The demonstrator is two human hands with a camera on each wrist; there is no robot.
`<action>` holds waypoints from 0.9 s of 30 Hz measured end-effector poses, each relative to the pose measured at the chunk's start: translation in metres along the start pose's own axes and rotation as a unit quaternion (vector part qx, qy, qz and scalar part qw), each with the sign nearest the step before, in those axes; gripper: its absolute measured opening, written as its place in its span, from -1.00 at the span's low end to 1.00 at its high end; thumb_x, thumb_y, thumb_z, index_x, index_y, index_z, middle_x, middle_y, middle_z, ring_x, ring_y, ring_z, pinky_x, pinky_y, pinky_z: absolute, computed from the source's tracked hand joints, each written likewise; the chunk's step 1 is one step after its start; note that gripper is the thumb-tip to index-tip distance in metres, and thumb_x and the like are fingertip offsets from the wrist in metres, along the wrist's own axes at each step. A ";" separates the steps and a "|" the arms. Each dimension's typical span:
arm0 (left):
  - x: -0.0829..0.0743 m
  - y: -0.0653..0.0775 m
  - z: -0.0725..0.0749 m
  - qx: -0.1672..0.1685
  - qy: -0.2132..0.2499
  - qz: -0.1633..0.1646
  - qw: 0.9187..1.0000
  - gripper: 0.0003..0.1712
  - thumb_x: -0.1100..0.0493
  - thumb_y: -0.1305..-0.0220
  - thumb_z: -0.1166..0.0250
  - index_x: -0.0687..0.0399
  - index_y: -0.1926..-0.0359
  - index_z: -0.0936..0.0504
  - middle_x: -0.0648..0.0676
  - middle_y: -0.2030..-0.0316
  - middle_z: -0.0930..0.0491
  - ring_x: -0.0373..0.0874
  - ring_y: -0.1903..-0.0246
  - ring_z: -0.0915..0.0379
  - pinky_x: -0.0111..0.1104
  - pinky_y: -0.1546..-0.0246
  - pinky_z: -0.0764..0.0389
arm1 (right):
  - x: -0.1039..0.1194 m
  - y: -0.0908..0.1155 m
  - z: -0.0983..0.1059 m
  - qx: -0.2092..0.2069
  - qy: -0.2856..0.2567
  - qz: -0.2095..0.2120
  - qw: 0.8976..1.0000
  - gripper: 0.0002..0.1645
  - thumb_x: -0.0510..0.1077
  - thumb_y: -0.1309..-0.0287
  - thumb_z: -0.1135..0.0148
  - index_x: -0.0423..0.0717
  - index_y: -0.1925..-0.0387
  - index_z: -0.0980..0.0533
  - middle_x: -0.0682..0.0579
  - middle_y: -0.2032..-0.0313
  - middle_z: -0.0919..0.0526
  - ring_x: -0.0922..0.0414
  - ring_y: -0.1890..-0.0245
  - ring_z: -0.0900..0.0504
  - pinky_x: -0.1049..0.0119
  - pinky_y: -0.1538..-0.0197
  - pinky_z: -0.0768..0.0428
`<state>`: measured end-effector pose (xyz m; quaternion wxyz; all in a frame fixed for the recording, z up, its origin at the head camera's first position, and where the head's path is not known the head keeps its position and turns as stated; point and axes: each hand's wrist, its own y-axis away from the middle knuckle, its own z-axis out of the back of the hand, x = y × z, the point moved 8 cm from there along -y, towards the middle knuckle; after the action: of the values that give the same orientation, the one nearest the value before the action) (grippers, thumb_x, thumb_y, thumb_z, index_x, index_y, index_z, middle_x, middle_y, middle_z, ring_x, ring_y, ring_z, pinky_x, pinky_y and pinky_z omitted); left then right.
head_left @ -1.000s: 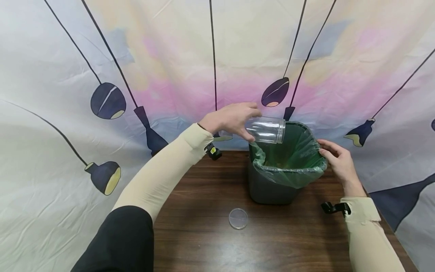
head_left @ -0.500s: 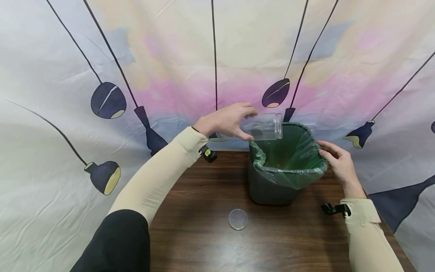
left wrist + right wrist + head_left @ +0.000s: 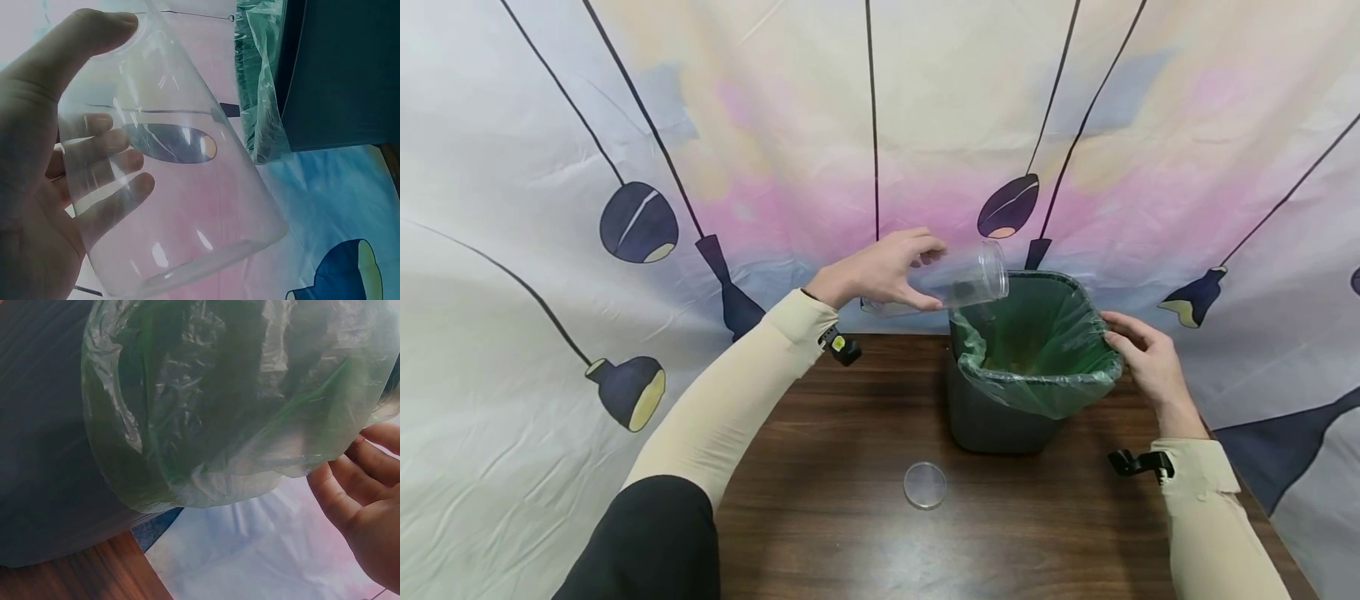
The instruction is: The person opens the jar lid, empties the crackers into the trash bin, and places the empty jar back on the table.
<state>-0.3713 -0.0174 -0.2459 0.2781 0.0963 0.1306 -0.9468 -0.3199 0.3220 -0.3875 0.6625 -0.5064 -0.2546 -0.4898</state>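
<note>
My left hand (image 3: 883, 271) grips a clear jar (image 3: 973, 283) round its side. The jar lies almost sideways above the left rim of the bin, its open mouth to the right and a little raised. In the left wrist view the fingers show through the jar's see-through wall (image 3: 187, 206), and no contents can be made out. A dark grey trash bin (image 3: 992, 421) with a green plastic liner (image 3: 1052, 392) folded over its rim stands on the table. At the bin's right rim, my right hand (image 3: 1146, 362) holds the lined edge; its fingers touch the liner in the right wrist view.
A round clear lid (image 3: 925, 485) lies flat on the dark wooden table (image 3: 820, 517), in front of the bin. Behind the table hangs a cloth backdrop (image 3: 775, 125) printed with lamps. The bin stands near the table's back edge.
My left hand has drawn the jar leftward, away from over the bin's opening, and its mouth has tipped upward. The right hand, bin and lid stay in place.
</note>
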 end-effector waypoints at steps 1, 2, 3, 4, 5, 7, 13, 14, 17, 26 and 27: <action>0.001 0.001 0.000 -0.004 0.005 0.001 1.000 -0.11 -0.22 0.00 -0.46 0.17 -0.25 -0.41 0.04 -0.04 -0.46 -0.16 -0.01 -0.42 -0.40 -0.09 -0.48 | 0.000 0.000 0.000 -0.001 0.000 -0.001 1.000 -0.52 -0.22 -0.37 -0.10 -0.36 -0.24 -0.41 0.48 0.02 -0.54 0.50 0.02 -0.50 0.70 0.08 -0.44; 0.002 0.002 0.000 -0.008 0.011 0.003 1.000 -0.12 -0.21 0.00 -0.46 0.17 -0.24 -0.42 0.04 -0.03 -0.47 -0.16 0.00 -0.42 -0.39 -0.09 -0.49 | 0.000 0.000 0.000 -0.001 0.000 -0.001 1.000 -0.52 -0.22 -0.37 -0.10 -0.36 -0.24 -0.41 0.48 0.02 -0.54 0.50 0.02 -0.50 0.70 0.08 -0.44; 0.002 0.003 0.000 -0.012 0.015 0.005 1.000 -0.12 -0.21 0.01 -0.47 0.16 -0.23 -0.42 0.03 -0.02 -0.47 -0.17 0.01 -0.42 -0.39 -0.08 -0.50 | 0.000 0.000 0.000 -0.003 0.001 -0.003 1.000 -0.53 -0.21 -0.37 -0.10 -0.35 -0.24 -0.41 0.48 0.03 -0.54 0.50 0.02 -0.50 0.70 0.08 -0.44; 0.003 0.004 0.000 -0.016 0.021 0.006 1.000 -0.13 -0.21 0.01 -0.47 0.17 -0.22 -0.43 0.03 -0.01 -0.47 -0.17 0.02 -0.42 -0.39 -0.07 -0.50 | 0.001 0.000 0.000 -0.004 0.000 -0.005 1.000 -0.53 -0.20 -0.38 -0.10 -0.34 -0.24 -0.42 0.49 0.03 -0.54 0.50 0.02 -0.50 0.70 0.08 -0.44; 0.004 0.006 -0.001 -0.021 0.025 0.006 0.999 -0.14 -0.21 0.01 -0.47 0.16 -0.21 -0.43 0.03 0.00 -0.47 -0.17 0.03 -0.42 -0.39 -0.06 -0.51 | 0.001 0.000 0.000 -0.005 0.000 -0.006 1.000 -0.53 -0.19 -0.38 -0.09 -0.34 -0.24 -0.42 0.49 0.03 -0.54 0.50 0.02 -0.50 0.69 0.09 -0.44; 0.005 0.008 -0.001 -0.032 0.033 0.007 0.999 -0.16 -0.19 0.02 -0.48 0.17 -0.19 -0.45 0.03 0.02 -0.48 -0.18 0.04 -0.43 -0.39 -0.05 -0.52 | 0.002 0.000 0.001 -0.008 -0.001 -0.008 1.000 -0.54 -0.19 -0.39 -0.09 -0.33 -0.23 -0.43 0.49 0.03 -0.55 0.50 0.02 -0.50 0.69 0.09 -0.45; 0.010 0.018 -0.005 -0.057 0.063 0.006 0.996 -0.16 -0.15 0.03 -0.50 0.18 -0.20 -0.44 0.05 -0.01 -0.50 -0.14 0.03 -0.48 -0.39 -0.06 -0.54 | 0.004 0.001 0.000 -0.006 -0.009 -0.001 1.000 -0.54 -0.21 -0.38 -0.09 -0.33 -0.24 -0.42 0.47 0.01 -0.55 0.49 0.03 -0.52 0.69 0.08 -0.46; 0.011 0.020 -0.006 -0.061 0.067 0.006 0.996 -0.17 -0.14 0.02 -0.50 0.17 -0.20 -0.44 0.05 -0.01 -0.50 -0.14 0.03 -0.49 -0.39 -0.06 -0.54 | 0.004 0.001 -0.001 -0.004 -0.010 0.000 1.000 -0.53 -0.22 -0.38 -0.09 -0.33 -0.24 -0.42 0.47 0.01 -0.55 0.49 0.03 -0.52 0.69 0.07 -0.46; 0.014 0.026 -0.008 -0.074 0.091 0.005 0.993 -0.19 -0.11 0.01 -0.50 0.16 -0.20 -0.43 0.05 -0.02 -0.49 -0.13 0.02 -0.50 -0.37 -0.07 -0.56 | 0.003 0.001 -0.001 -0.004 -0.012 -0.002 1.000 -0.53 -0.22 -0.38 -0.09 -0.32 -0.24 -0.42 0.48 0.02 -0.55 0.49 0.03 -0.51 0.69 0.08 -0.46; 0.022 0.040 -0.016 -0.107 0.124 0.009 0.986 -0.25 -0.02 0.03 -0.52 0.10 -0.17 -0.45 -0.01 0.01 -0.48 -0.14 -0.02 -0.44 -0.34 -0.13 -0.50 | 0.002 0.000 -0.002 -0.003 -0.013 -0.005 1.000 -0.53 -0.22 -0.38 -0.09 -0.36 -0.23 -0.41 0.48 0.04 -0.56 0.49 0.04 -0.52 0.69 0.09 -0.46; 0.022 0.041 -0.017 -0.112 0.126 0.009 0.986 -0.25 -0.01 0.03 -0.52 0.11 -0.16 -0.45 -0.01 0.02 -0.48 -0.15 -0.02 -0.43 -0.33 -0.13 -0.51 | 0.002 0.000 -0.002 -0.003 -0.014 -0.005 1.000 -0.53 -0.22 -0.38 -0.09 -0.36 -0.23 -0.41 0.48 0.04 -0.56 0.49 0.04 -0.52 0.69 0.09 -0.46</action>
<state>-0.3648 -0.0568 -0.2753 0.2771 0.1842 0.2687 -0.9039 -0.3193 0.3194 -0.3862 0.6550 -0.5137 -0.2646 -0.4869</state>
